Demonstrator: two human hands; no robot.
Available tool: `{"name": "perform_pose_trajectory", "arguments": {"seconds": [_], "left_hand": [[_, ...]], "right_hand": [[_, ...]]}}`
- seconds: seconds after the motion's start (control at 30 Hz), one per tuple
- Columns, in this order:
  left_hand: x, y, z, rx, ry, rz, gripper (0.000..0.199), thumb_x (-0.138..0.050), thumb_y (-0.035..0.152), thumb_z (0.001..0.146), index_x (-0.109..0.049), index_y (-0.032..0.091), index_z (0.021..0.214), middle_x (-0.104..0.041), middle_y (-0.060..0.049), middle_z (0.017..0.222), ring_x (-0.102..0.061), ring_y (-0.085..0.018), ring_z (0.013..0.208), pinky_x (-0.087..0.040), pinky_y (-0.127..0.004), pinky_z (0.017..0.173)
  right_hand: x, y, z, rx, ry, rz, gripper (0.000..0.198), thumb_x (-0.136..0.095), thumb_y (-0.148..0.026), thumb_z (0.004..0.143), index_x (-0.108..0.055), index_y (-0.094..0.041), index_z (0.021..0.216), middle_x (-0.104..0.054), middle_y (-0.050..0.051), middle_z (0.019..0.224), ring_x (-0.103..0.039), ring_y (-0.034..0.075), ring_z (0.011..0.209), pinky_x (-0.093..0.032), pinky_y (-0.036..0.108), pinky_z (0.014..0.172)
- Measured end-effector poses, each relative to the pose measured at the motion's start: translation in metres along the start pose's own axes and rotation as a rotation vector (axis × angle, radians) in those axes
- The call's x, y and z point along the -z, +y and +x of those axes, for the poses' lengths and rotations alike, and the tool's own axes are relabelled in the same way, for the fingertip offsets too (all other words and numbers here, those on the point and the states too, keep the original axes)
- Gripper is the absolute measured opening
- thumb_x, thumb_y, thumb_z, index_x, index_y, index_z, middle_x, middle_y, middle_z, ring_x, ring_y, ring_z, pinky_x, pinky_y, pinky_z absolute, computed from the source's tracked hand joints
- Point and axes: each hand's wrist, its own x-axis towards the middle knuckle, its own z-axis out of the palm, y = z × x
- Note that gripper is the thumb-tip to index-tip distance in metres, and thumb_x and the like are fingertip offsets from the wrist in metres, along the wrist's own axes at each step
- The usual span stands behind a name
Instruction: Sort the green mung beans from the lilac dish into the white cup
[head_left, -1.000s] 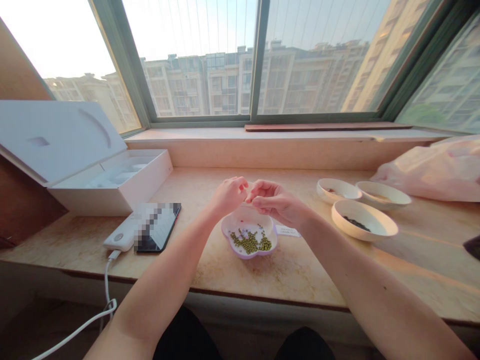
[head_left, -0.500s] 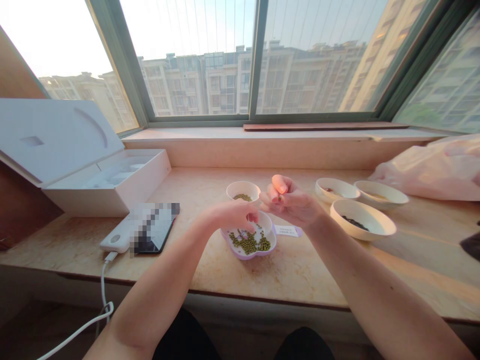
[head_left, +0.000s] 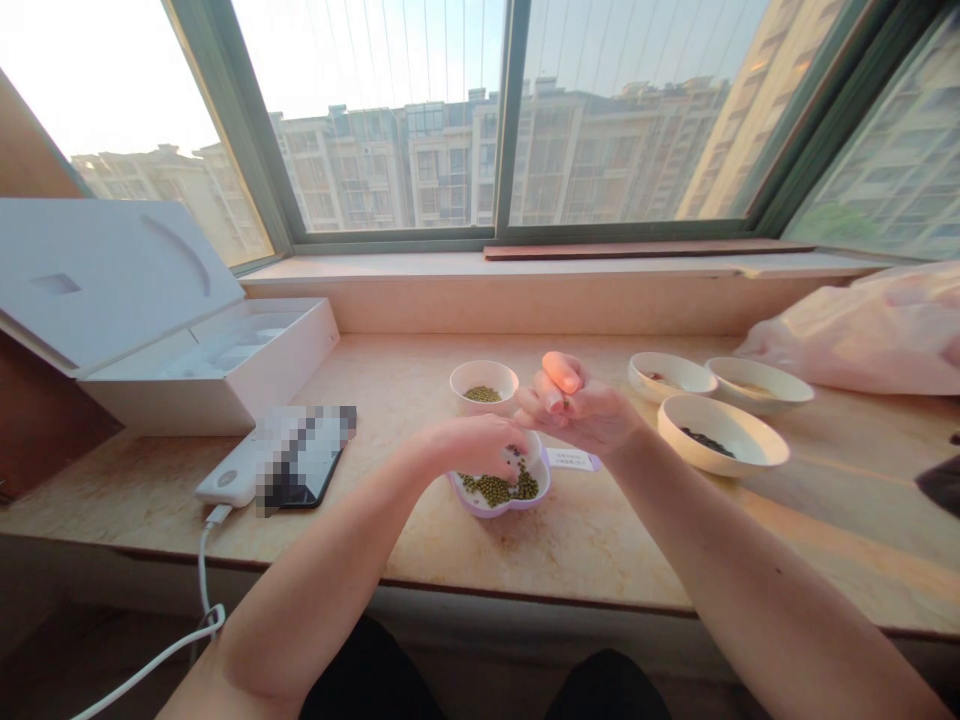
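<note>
My left hand (head_left: 484,447) reaches over a lilac-rimmed white dish (head_left: 496,510), its fingers bent down to the green mung beans (head_left: 495,490) lying there. Those fingers are drawn together, and whatever is between them is hidden. Beside it, raised above the dish's right side, my right hand (head_left: 577,405) is turned palm up with curled fingers. A small green bean (head_left: 566,404) shows between its thumb and fingers. Just behind the hands stands a round white bowl (head_left: 484,372) with more mung beans in it.
Right of the hands are three white bowls (head_left: 757,440) with small contents, and a plastic bag (head_left: 877,325). A paper label (head_left: 571,459) lies by the dish. On the left sit a phone (head_left: 319,480), a power bank (head_left: 225,482) with cable, and an opened white box (head_left: 281,345).
My left hand has moved slightly right and lower into the dish, uncovering more of the bowl behind. My right hand stays nearly in place, its fingers shifting a little around the bean.
</note>
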Motion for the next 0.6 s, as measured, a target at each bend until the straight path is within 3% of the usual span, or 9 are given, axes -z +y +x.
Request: {"name": "perform_pose_trajectory", "arguments": {"seconds": [0.13, 0.33, 0.47, 0.6], "left_hand": [[0.005, 0.003, -0.006, -0.006, -0.044, -0.033, 0.046, -0.071, 0.038, 0.080, -0.070, 0.023, 0.123, -0.069, -0.008, 0.117, -0.062, -0.024, 0.103, -0.047, -0.031, 0.086], [0.004, 0.003, -0.009, -0.019, -0.052, -0.114, 0.050, -0.079, 0.029, 0.071, -0.072, 0.022, 0.120, -0.073, -0.006, 0.102, -0.063, -0.022, 0.092, -0.048, -0.031, 0.082], [0.001, 0.002, -0.005, -0.004, -0.040, -0.086, 0.043, -0.079, 0.023, 0.070, -0.073, 0.021, 0.113, -0.073, -0.005, 0.098, -0.062, -0.020, 0.088, -0.048, -0.031, 0.078], [-0.001, -0.001, -0.001, -0.028, -0.051, -0.094, 0.029, -0.076, 0.019, 0.073, -0.076, 0.018, 0.102, -0.072, -0.005, 0.095, -0.062, -0.020, 0.085, -0.045, -0.029, 0.073]], "right_hand": [[-0.003, -0.002, 0.000, -0.025, 0.052, -0.036, 0.060, -0.092, -0.037, 0.058, -0.035, -0.021, 0.062, -0.049, -0.009, 0.055, -0.034, 0.008, 0.049, -0.037, 0.026, 0.054], [-0.007, -0.003, 0.000, -0.080, 0.178, -0.180, 0.065, -0.091, -0.050, 0.049, -0.033, -0.022, 0.061, -0.051, -0.007, 0.056, -0.036, 0.010, 0.051, -0.038, 0.029, 0.055], [-0.009, -0.001, 0.003, -0.086, 0.273, -0.293, 0.055, -0.086, -0.054, 0.055, -0.040, -0.023, 0.063, -0.060, -0.004, 0.064, -0.039, 0.009, 0.051, -0.040, 0.030, 0.056], [-0.005, 0.008, 0.011, -0.006, 0.416, -0.283, 0.037, -0.086, -0.045, 0.060, -0.058, -0.024, 0.071, -0.068, -0.001, 0.077, -0.049, 0.011, 0.057, -0.041, 0.029, 0.056]]}}
